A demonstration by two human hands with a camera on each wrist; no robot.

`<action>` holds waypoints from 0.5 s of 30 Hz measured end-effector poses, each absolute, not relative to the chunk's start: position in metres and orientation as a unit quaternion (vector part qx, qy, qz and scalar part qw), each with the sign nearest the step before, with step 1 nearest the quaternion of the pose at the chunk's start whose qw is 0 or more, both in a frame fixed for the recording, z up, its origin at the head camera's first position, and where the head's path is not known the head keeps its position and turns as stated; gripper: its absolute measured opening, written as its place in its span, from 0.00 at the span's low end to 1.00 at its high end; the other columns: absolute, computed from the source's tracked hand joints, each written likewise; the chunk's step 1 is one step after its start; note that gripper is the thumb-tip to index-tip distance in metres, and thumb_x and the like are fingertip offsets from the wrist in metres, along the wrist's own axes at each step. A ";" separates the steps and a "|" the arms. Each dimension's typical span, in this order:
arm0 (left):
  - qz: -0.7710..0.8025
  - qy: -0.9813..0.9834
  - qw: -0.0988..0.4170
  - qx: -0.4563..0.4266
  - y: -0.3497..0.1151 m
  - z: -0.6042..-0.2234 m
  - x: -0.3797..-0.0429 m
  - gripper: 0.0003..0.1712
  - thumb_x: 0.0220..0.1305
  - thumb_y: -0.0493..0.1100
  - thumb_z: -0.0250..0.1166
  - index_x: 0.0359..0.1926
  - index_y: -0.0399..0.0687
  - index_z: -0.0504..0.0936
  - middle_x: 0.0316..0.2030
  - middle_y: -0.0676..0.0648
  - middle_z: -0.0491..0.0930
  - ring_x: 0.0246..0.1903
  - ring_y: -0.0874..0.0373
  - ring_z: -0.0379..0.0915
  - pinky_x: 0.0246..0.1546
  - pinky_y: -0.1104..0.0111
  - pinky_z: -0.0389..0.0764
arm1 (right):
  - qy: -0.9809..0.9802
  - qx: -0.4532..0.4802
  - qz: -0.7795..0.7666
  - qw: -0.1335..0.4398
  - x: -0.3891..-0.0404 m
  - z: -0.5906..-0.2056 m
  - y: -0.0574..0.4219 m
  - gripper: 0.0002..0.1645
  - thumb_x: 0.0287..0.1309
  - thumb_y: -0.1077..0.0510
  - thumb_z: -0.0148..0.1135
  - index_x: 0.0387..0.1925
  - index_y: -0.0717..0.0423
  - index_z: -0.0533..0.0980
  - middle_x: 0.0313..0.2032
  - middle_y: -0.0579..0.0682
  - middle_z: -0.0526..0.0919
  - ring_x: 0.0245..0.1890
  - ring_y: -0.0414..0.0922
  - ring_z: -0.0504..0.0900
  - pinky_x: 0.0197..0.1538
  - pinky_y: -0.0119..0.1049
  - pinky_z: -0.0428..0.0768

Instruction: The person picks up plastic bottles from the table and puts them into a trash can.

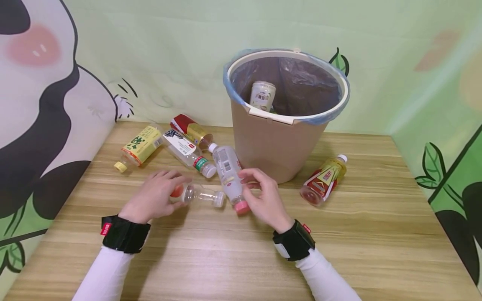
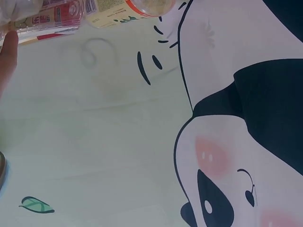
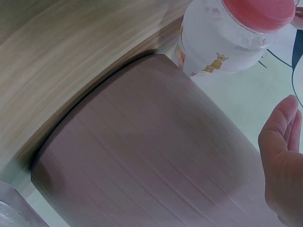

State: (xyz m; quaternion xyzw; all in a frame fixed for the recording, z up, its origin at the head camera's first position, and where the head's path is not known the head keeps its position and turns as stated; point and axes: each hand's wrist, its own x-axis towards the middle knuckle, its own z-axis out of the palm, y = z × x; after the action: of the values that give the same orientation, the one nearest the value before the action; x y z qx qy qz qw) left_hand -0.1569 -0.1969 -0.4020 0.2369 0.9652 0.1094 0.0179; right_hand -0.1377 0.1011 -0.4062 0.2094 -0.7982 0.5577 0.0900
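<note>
In the head view my left hand (image 1: 158, 194) curls over a clear bottle (image 1: 203, 195) with a red-and-white label, thumb along its near side. The bottle lies on its side, its white cap toward the right. My right hand (image 1: 265, 198) is at the right side of a bottle with a pale label and pink cap (image 1: 227, 175), its fingers and thumb parted and loosely bent. The right wrist view shows that pink-capped bottle (image 3: 222, 38) close up, with fingers (image 3: 279, 125) apart from it.
Behind the right hand stands a brown bin (image 1: 275, 142), lined with a blue bag and holding a white can (image 1: 262, 96). A yellow-label bottle (image 1: 141, 146), a white-label bottle (image 1: 184, 148) and a red-and-gold bottle (image 1: 192, 129) lie left; another red-and-gold bottle (image 1: 324, 179) lies right.
</note>
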 end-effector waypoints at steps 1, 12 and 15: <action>0.112 0.965 0.020 0.236 -0.197 -0.402 -0.155 0.36 0.52 0.48 0.78 0.63 0.50 0.79 0.62 0.41 0.78 0.63 0.38 0.70 0.68 0.38 0.65 | -0.799 0.209 0.557 0.090 -0.138 -0.406 0.101 0.20 0.58 0.72 0.57 0.52 0.63 0.78 0.50 0.60 0.84 0.46 0.51 0.84 0.52 0.41 0.85; 0.119 0.961 0.047 0.244 -0.189 -0.402 -0.151 0.45 0.47 0.49 0.81 0.68 0.52 0.74 0.66 0.41 0.75 0.67 0.38 0.68 0.70 0.38 0.63 | -0.794 0.213 0.561 0.094 -0.138 -0.405 0.104 0.20 0.58 0.72 0.57 0.52 0.64 0.78 0.49 0.62 0.84 0.46 0.51 0.84 0.52 0.41 0.85; 0.118 0.960 0.053 0.248 -0.187 -0.404 -0.151 0.45 0.47 0.45 0.81 0.68 0.52 0.73 0.65 0.42 0.76 0.66 0.39 0.70 0.69 0.38 0.65 | -0.795 0.213 0.561 0.093 -0.138 -0.406 0.104 0.20 0.58 0.72 0.57 0.52 0.64 0.78 0.49 0.62 0.84 0.46 0.52 0.84 0.51 0.40 0.85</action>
State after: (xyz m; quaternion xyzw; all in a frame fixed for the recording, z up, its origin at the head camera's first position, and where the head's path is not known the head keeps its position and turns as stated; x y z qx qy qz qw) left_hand -0.1506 -0.1867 -0.4044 0.2483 0.9600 0.1182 0.0534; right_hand -0.1381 0.1045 -0.4061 0.2128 -0.7945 0.5611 0.0927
